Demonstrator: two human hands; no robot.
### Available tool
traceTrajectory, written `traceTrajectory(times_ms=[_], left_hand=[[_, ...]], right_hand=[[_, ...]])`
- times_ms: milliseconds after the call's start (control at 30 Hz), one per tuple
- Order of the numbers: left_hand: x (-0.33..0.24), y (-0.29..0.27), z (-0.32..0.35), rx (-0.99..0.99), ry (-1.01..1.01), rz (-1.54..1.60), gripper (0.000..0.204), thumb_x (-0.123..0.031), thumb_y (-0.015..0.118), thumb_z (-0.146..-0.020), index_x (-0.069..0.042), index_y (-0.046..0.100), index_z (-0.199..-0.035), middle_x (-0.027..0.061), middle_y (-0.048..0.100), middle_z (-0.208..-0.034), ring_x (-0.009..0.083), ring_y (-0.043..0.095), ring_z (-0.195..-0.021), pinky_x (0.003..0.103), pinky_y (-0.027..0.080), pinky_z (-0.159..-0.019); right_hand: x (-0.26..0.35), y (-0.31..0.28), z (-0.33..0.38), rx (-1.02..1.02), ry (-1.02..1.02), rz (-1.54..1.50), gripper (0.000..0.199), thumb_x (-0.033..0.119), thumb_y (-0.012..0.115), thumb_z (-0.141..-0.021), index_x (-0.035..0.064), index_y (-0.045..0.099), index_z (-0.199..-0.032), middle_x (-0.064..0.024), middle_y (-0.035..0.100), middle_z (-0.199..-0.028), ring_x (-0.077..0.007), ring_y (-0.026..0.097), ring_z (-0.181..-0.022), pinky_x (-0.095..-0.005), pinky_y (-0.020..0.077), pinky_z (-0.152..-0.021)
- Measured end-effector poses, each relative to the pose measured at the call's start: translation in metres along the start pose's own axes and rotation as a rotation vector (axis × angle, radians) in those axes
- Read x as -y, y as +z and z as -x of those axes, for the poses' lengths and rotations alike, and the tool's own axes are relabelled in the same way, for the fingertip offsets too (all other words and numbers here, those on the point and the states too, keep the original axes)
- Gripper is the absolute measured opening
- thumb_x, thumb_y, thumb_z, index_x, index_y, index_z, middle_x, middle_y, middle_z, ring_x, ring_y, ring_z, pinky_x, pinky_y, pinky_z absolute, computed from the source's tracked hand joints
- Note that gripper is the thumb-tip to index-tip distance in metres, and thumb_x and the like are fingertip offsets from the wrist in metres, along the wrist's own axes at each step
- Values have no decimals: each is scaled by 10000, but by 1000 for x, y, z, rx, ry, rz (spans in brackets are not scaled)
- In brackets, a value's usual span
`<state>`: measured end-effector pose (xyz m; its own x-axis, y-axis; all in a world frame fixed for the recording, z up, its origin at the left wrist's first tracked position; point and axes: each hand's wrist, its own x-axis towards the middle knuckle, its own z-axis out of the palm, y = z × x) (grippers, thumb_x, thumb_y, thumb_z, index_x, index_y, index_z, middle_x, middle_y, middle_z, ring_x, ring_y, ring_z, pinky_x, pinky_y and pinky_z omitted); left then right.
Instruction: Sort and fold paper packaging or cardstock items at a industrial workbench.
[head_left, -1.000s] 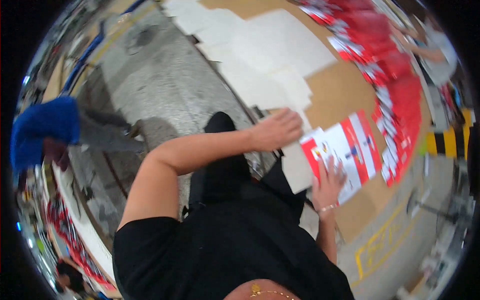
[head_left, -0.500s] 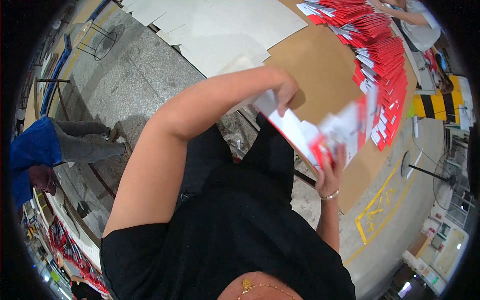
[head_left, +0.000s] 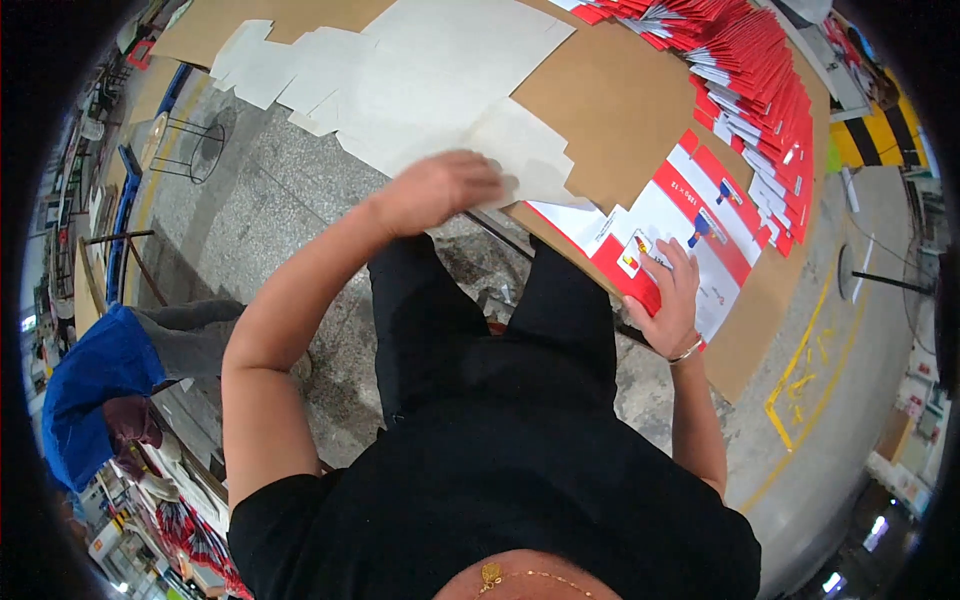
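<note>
"Count?"
"One left hand (head_left: 440, 192), blurred, grip I cannot tell, over several overlapping white cardboard sheets (head_left: 420, 90), upper centre."
"And the other?"
"One right hand (head_left: 672, 295), spread on red-and-white printed cardboard (head_left: 712, 235), right of centre; layers uncountable."

Carton (head_left: 715, 250): smooth printed card. Blanks (head_left: 400, 85): matt card, uncoated-looking. Tabletop (head_left: 620, 90): smooth matt board. Floor (head_left: 270, 160): speckled, rough-looking. Bracelet (head_left: 687, 353): shiny metal. Pendant (head_left: 490, 573): shiny metal. Shirt (head_left: 500, 450): matt cloth.
</note>
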<state>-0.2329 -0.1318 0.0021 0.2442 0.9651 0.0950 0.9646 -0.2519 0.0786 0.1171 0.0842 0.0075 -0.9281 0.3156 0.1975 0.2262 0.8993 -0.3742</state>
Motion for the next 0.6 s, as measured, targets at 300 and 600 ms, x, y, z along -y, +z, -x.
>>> traceTrajectory(times_ms=[300, 600], left_hand=[[-50, 4, -68, -1090, -936, 1549, 815, -65, 765, -822, -69, 299, -1490, 138, 566, -1246, 212, 606, -1095, 348, 517, -925], [-58, 24, -88, -329, -141, 376, 752, -9, 675, -797, -250, 430, -1466, 189, 314, -1543, 473, 322, -1376, 486, 326, -1136]], right_hand=[[3, -7, 0, 68, -21, -57, 578, 280, 733, -773, 104, 577, -1301, -179, 444, -1444, -386, 344, -1403, -563, 160, -1161], [9, -4, 2, 96, -85, 13, 530, 209, 633, -860, 248, 555, -1383, -185, 372, -1507, -429, 284, -1423, -604, 144, -1151]])
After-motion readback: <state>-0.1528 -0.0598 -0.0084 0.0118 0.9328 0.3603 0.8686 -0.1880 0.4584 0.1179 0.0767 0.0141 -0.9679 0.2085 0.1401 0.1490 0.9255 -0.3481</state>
